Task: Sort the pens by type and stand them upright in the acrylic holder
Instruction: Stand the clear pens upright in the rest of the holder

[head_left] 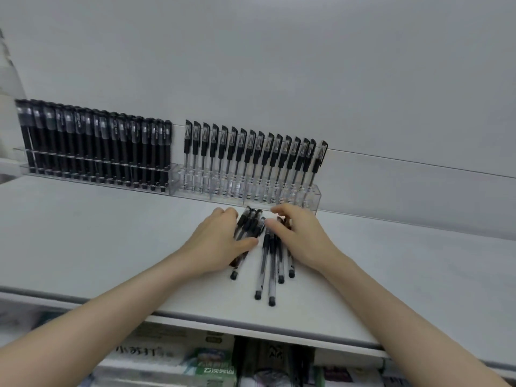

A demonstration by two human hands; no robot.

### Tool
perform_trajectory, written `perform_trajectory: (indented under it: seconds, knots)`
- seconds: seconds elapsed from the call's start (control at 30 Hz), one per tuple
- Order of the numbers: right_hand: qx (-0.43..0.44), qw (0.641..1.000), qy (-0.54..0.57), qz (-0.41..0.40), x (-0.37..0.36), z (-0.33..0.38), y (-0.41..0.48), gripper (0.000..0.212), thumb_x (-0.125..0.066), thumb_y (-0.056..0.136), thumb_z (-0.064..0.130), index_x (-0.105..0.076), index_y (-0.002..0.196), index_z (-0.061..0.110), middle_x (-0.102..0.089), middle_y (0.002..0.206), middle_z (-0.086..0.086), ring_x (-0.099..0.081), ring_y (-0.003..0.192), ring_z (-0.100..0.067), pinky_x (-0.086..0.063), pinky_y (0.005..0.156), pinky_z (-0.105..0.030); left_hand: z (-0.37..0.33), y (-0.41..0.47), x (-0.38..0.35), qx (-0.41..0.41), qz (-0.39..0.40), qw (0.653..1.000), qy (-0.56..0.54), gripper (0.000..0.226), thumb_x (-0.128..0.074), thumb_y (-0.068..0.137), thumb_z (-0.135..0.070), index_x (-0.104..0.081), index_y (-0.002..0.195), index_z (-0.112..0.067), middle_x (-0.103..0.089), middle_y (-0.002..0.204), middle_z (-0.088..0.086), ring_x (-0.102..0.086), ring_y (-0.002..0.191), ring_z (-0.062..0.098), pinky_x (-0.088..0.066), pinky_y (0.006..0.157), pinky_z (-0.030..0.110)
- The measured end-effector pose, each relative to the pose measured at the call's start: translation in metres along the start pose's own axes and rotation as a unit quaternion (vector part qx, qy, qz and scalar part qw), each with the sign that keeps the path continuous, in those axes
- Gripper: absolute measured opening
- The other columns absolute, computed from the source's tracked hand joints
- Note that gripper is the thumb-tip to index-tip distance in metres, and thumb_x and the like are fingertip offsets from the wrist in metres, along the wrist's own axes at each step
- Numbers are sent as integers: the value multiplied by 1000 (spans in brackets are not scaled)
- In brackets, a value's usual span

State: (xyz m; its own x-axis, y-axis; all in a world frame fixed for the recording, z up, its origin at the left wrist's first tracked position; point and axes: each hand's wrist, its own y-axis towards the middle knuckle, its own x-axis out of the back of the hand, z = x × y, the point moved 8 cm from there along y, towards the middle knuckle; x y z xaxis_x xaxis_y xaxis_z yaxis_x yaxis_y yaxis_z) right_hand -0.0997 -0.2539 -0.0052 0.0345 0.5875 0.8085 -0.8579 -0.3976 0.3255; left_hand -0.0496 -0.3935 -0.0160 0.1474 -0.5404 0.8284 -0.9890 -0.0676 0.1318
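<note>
Pens with black barrels upright in left section of acrylic holder; clear-barrelled pens upright in right section. My left hand curled round pen bundle on shelf. Loose pens alongside, under my right hand, fingers bent; cannot tell if gripping.

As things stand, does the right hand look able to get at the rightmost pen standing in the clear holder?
Probably yes. The right hand sits just in front of the acrylic holder, with nothing between it and the rightmost pen; its fingers are busy on the loose pens though.
</note>
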Motion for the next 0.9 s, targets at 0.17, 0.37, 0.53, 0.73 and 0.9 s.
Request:
perform_trajectory:
  seconds: [0.17, 0.37, 0.53, 0.73, 0.9]
  knots:
    - [2, 997, -72, 36, -14, -2, -1, 37, -44, 98, 40, -56, 125, 17, -54, 127, -3, -35, 123, -26, -27, 100, -31, -1, 15, 1, 24, 56, 998, -4, 23, -70, 80, -29, -56, 76, -11, -53, 67, 6, -47, 60, 20, -36, 56, 27]
    - [-6, 998, -50, 41, -13, -2, -2, 38, -45, 98, 39, -54, 126, 15, -54, 125, -3, -35, 121, -24, -30, 97, -32, 0, 22, 8, 43, 81, 996, -16, 36, -63, 88, -25, -48, 58, -12, -40, 48, -3, -34, 40, 11, -24, 41, 21]
    - [19, 1000, 24, -5, 6, 11, 1, 38, -45, 99, 37, -55, 128, 16, -57, 130, 0, -46, 121, -18, -35, 105, -35, 6, 10, 17, 2, 57, 985, -164, 28, -48, 98, -30, -48, 76, -12, -43, 58, -2, -37, 44, 8, -30, 45, 19]
    - [46, 950, 307, -24, 22, 69, 29, 27, -62, 92, 22, -58, 116, 10, -70, 101, 0, -66, 89, -4, -52, 85, -22, 6, -2, 43, -73, 54, 918, -386, 13, -47, 98, -27, -53, 98, -16, -49, 55, -2, -40, 43, 12, -29, 39, 20]
    - [42, 907, 407, -98, 20, 106, 56, 27, -69, 85, 10, -60, 110, 3, -72, 91, -12, -68, 76, -13, -57, 74, -25, 31, 12, 68, -89, 26, 886, -454, 23, -43, 99, -26, -55, 95, -7, -48, 56, -1, -32, 47, 10, -22, 41, 20]
